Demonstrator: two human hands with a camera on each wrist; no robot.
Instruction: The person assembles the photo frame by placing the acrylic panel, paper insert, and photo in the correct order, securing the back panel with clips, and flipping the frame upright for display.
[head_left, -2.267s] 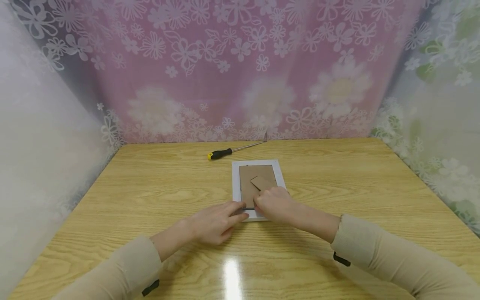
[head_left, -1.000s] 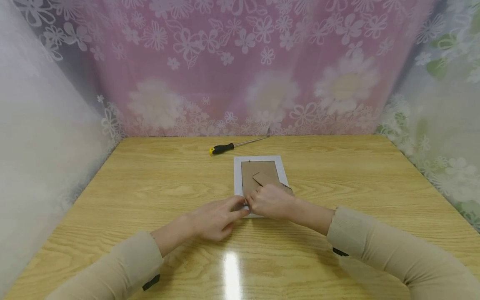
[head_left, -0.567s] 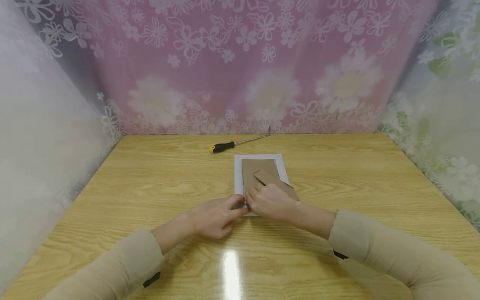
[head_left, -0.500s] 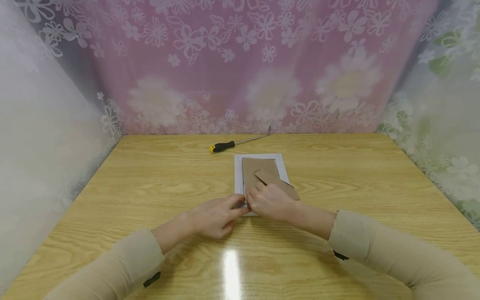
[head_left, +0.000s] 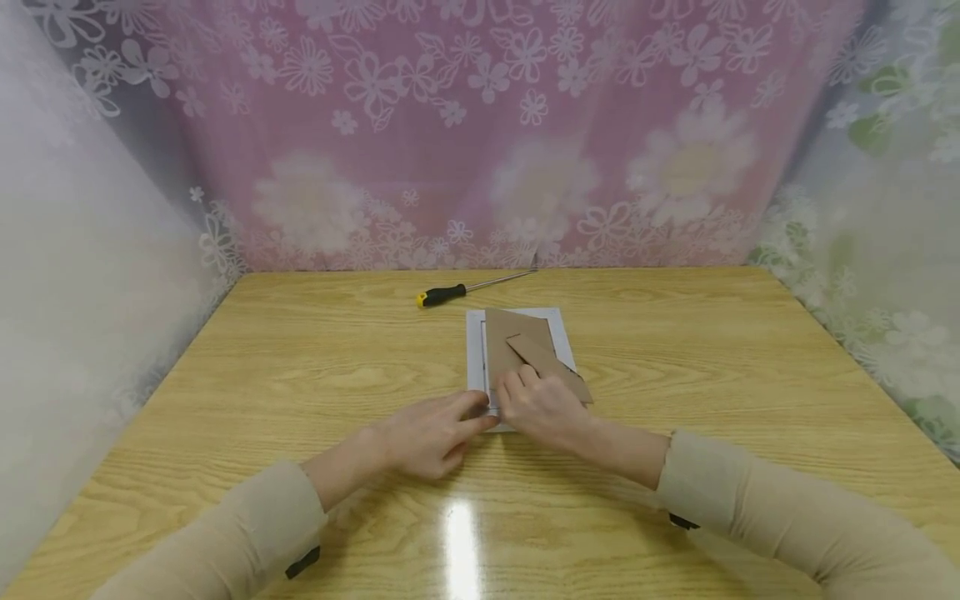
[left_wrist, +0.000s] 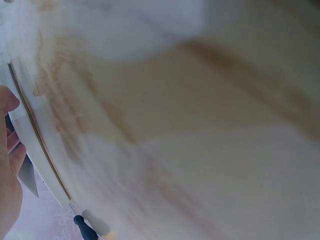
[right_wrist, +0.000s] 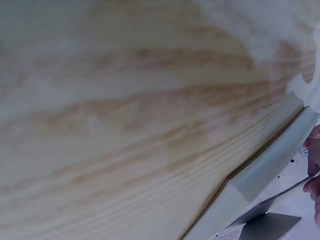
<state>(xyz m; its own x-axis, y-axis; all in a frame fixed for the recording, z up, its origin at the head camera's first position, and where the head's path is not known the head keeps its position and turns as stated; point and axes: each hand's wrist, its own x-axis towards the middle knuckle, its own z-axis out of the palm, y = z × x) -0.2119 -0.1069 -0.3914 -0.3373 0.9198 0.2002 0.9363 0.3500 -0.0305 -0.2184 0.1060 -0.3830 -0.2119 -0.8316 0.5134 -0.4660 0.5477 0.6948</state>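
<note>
A white picture frame lies face down on the wooden table. Its brown backing board sits askew, its far left corner over the frame's border, and a brown easel leg slants from it toward the right. My right hand grips the board near its lower edge, fingers curled; the fingertips are hidden. At the frame's near left corner my left hand holds the border with thumb and finger. Part of that hand shows beside the white edge in the left wrist view.
Beyond the frame lies a screwdriver with a black and yellow handle, its shaft pointing to the back right. A pink flowered curtain hangs behind the table, and pale flowered cloth closes the sides.
The backing board has come out of its recess and turned, its far end rising over the frame's left border. The right hand has shifted slightly with it; the left hand stays at the corner.
</note>
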